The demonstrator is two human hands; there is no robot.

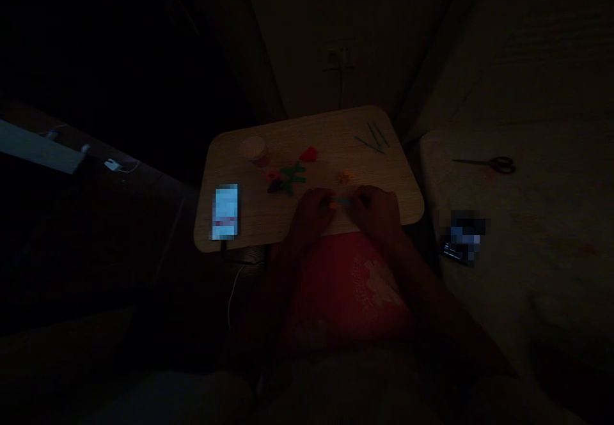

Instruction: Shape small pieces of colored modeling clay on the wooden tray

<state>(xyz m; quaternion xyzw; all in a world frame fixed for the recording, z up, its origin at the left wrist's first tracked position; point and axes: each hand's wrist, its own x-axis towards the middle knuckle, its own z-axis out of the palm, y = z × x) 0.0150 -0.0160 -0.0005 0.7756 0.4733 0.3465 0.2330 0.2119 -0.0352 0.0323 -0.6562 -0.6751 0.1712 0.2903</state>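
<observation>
The light is very dim. Both hands meet at the near edge of a small wooden-topped table [259,227]. My left hand [314,211] is closed in a pinch on a small orange piece [332,204]; its material is too dark to tell. From that piece a short, thin blue stick [342,200] runs across to my right hand [377,211], whose fingers are closed on its other end. Just beyond the hands lies a small cluster of orange-yellow bits [344,177]. Green pieces [293,174] and a red piece [309,154] rest further left.
A round tub [254,150] stands at the back left, and a lit phone [225,211] with a cable lies at the left. Several thin sticks [371,137] lie at the back right. Scissors [487,163] and a dark blurred device [463,239] are on the surface to the right.
</observation>
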